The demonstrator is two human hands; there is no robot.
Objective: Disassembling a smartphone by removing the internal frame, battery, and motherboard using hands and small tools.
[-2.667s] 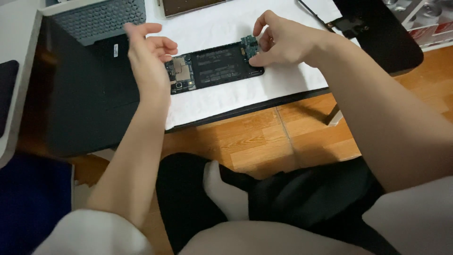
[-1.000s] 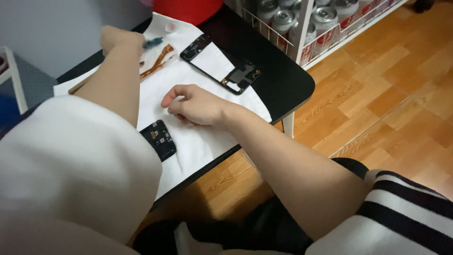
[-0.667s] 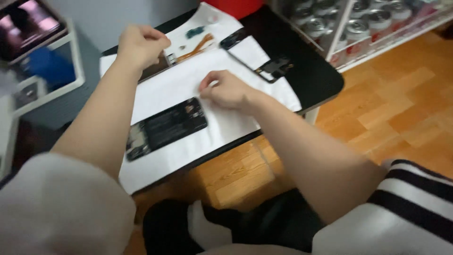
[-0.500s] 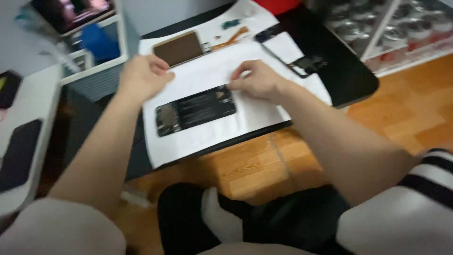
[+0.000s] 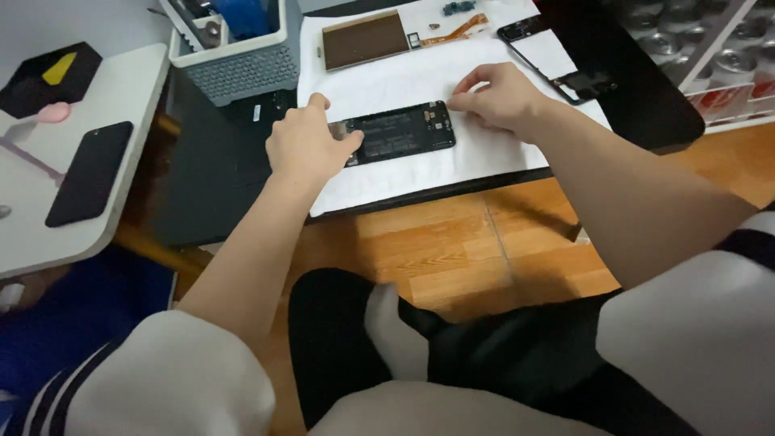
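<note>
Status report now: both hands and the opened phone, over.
Left hand on the opened phone, left end. Right hand at its right end, fingers on the white sheet. Nothing in between.

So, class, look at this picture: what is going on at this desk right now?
A person seated at a black desk works on an opened black phone body lying on a white sheet. The left hand rests at its left end, and the right hand touches the sheet by its right end. Further back lie a brown rectangular plate, an orange flex strip and a detached phone frame. Neither hand has lifted anything.
</note>
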